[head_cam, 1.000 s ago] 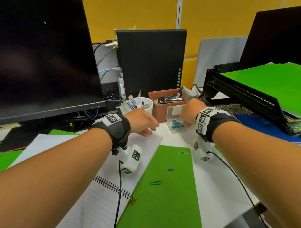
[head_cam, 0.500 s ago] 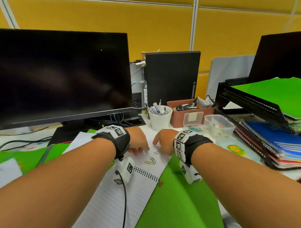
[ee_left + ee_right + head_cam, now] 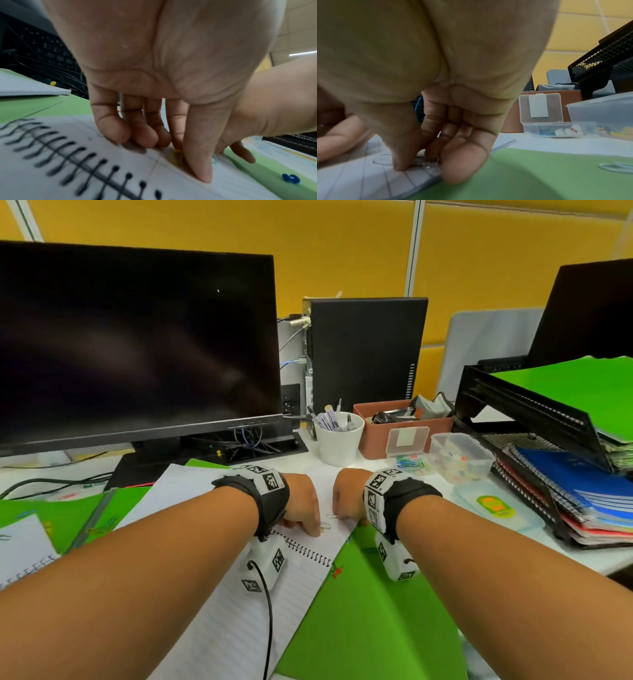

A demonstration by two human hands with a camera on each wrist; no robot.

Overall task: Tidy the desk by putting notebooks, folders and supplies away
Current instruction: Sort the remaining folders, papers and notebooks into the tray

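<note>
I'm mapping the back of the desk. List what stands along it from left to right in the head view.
Monitor → computer tower → white pen cup → brown box → clear lidded container → black mesh tray rack.

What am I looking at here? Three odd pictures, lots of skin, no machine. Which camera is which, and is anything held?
No machine: a person's two bare hands, with cameras strapped on. The wide picture is from a head camera looking down at the desk. The other two are wrist cameras looking along each palm.

The left hand and right hand rest fingertips-down on an open spiral notebook lying over a green folder. The left fingers are at a yellow paper clip; the right fingers are closing on a silver paper clip. Neither is clearly lifted. An open clip box waits behind.
</note>
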